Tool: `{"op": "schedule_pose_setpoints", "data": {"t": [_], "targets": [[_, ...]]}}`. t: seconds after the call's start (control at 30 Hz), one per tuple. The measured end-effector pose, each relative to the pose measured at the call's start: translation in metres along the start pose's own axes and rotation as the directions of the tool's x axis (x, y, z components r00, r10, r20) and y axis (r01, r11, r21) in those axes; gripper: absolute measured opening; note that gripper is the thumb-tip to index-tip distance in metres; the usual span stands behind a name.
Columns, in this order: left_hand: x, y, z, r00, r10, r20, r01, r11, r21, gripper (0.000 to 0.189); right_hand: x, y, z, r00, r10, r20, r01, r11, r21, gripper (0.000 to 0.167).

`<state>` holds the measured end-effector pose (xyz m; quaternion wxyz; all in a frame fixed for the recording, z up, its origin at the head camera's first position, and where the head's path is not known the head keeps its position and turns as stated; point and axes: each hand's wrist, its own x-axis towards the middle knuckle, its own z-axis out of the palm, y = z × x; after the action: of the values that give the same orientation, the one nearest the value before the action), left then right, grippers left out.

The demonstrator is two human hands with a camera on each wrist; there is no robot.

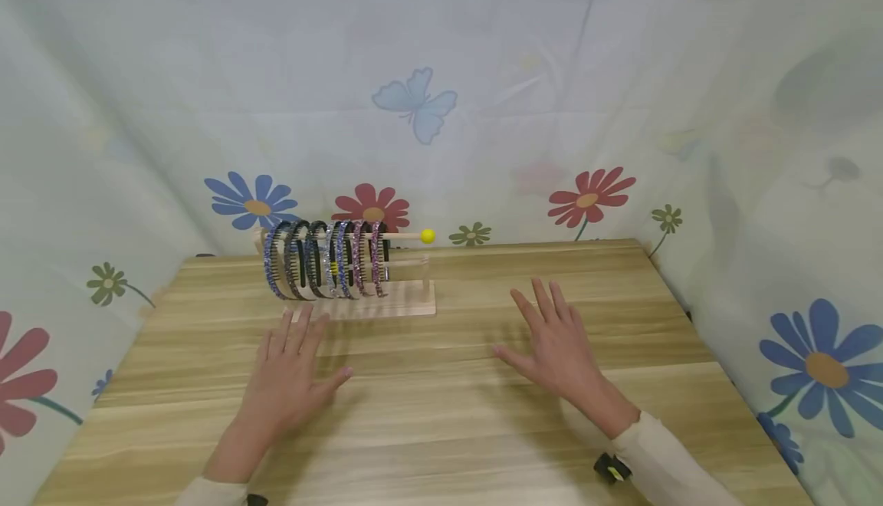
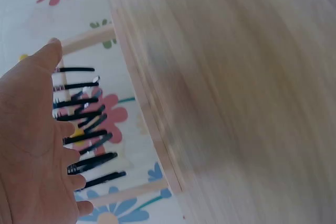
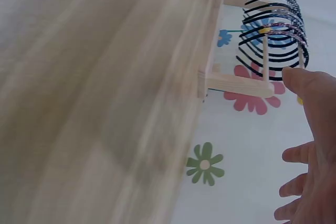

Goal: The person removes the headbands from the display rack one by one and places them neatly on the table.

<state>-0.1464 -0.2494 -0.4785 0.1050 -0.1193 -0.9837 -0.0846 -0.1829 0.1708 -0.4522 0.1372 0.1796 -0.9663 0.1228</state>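
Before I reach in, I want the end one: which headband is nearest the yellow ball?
The pink glittery headband at the row's right end in the head view; the neighbouring pink headband and all others sit farther left.

A wooden table [image 1: 441, 429] with streaky grain stands before a pale printed cloth [image 1: 310, 69] that hangs behind it and along both sides. At the back, a light blue butterfly [image 1: 429, 116] shows above, from left to right, a blue flower [image 1: 257, 207], a red flower [image 1: 373, 213], a small green flower [image 1: 471, 234] and a second red flower [image 1: 587, 200]. A large blue bloom [image 1: 826, 369] marks the right side; at the left, a cropped red bloom [image 1: 27, 381] lies below a green bloom [image 1: 107, 284]
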Motion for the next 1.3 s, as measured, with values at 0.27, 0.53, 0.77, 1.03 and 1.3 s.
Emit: {"op": "schedule_pose_setpoints", "data": {"t": [0.27, 0.53, 0.77, 1.03, 1.3], "targets": [[-0.003, -0.022, -0.009, 0.999, -0.045, -0.024, 0.045, 0.998, -0.033, 0.087, 0.014, -0.009, -0.010, 1.000, -0.022, -0.002, 0.023, 0.999, 0.049, 0.094], [0.002, -0.048, -0.015, 0.992, -0.093, -0.082, 0.086, 0.992, -0.091, 0.082, 0.028, -0.018, -0.016, 0.999, -0.053, -0.001, 0.053, 0.996, 0.073, 0.092], [0.012, -0.069, -0.017, 0.976, -0.197, -0.096, 0.172, 0.960, -0.222, 0.087, 0.041, -0.027, -0.016, 0.997, -0.075, -0.007, 0.075, 0.988, 0.138, 0.092], [0.027, -0.091, -0.009, 0.954, -0.300, -0.006, 0.278, 0.891, -0.358, 0.091, 0.058, -0.043, -0.013, 0.993, -0.101, -0.053, 0.111, 0.964, 0.243, 0.087], [0.040, -0.107, 0.003, 0.939, -0.339, 0.052, 0.321, 0.817, -0.479, 0.084, 0.078, -0.067, -0.010, 0.994, -0.061, -0.095, 0.093, 0.923, 0.374, 0.073]]}}
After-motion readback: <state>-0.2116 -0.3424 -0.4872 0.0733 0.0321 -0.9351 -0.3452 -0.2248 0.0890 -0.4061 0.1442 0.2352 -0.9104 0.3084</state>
